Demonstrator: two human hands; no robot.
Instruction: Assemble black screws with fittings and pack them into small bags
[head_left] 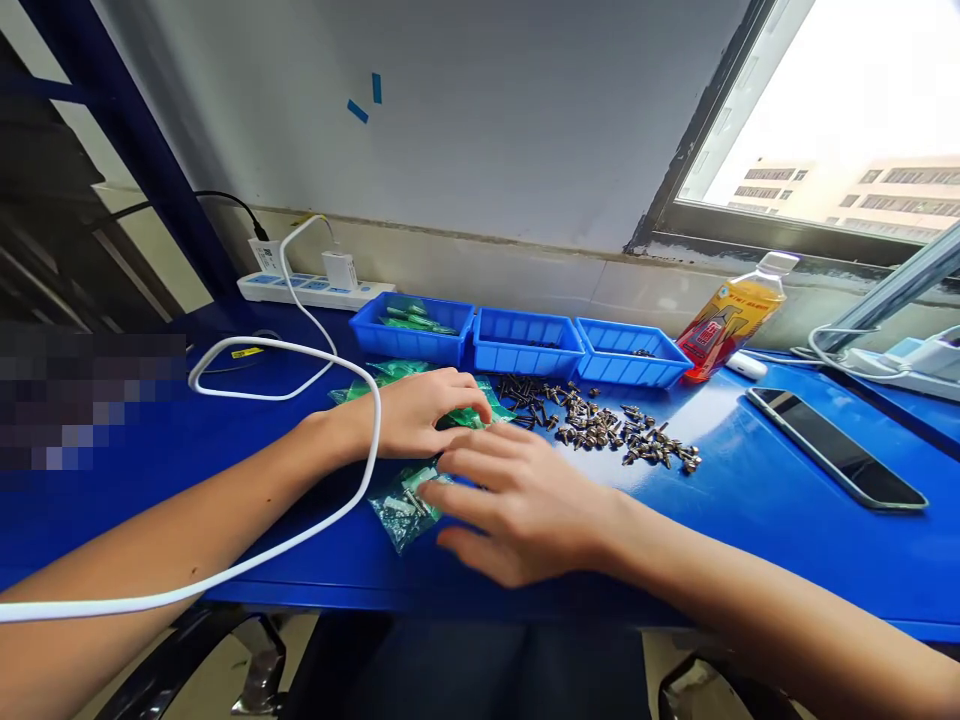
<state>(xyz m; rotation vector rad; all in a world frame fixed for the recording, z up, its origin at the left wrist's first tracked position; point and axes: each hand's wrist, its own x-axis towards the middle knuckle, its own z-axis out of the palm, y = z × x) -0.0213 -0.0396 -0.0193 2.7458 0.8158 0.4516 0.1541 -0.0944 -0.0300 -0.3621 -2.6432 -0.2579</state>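
My left hand [424,408] is over the green plastic bags [394,372], its fingers curled down towards the thumb. What it pinches, if anything, is hidden where the two hands meet. My right hand [525,505] is slightly blurred, with fingers apart and pointing left, close to the left fingertips. Below its fingers lies a small clear-green bag [405,508] with metal screws and pale pieces inside. Right of the hands, loose dark screws [525,395] and brassy screws [600,425] spread over the blue tabletop [750,540].
Three blue bins stand along the wall: the left bin [416,345] holds green bags, while the middle bin [525,355] and right bin [630,365] hold small dark parts. A white cable [367,470] crosses my left forearm. A drink bottle [735,320] and phone [836,450] are at right.
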